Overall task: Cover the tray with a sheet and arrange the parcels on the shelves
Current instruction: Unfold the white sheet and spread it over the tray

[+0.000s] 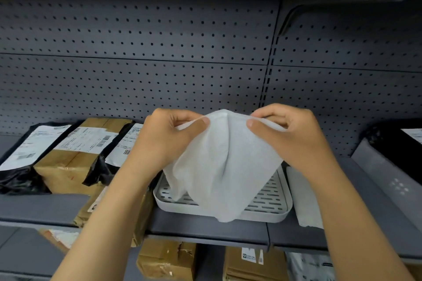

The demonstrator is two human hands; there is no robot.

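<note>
A thin white sheet (225,166) hangs in the air over a light grey slotted tray (271,209) that sits on the grey shelf (205,226). My left hand (164,139) pinches the sheet's upper left edge and my right hand (294,134) pinches its upper right edge. The sheet droops down and hides the tray's middle. Parcels lie on the shelf to the left: a black bag with a label (25,157), a brown box (70,159) and another black bag (118,150). A brown parcel (139,214) lies under my left forearm.
A stack of white sheets (303,198) lies just right of the tray. A black parcel (392,141) sits on the neighbouring shelf at far right. Brown boxes (166,260) and a paper parcel (253,264) stand on the lower shelf. A grey pegboard (159,52) backs the shelves.
</note>
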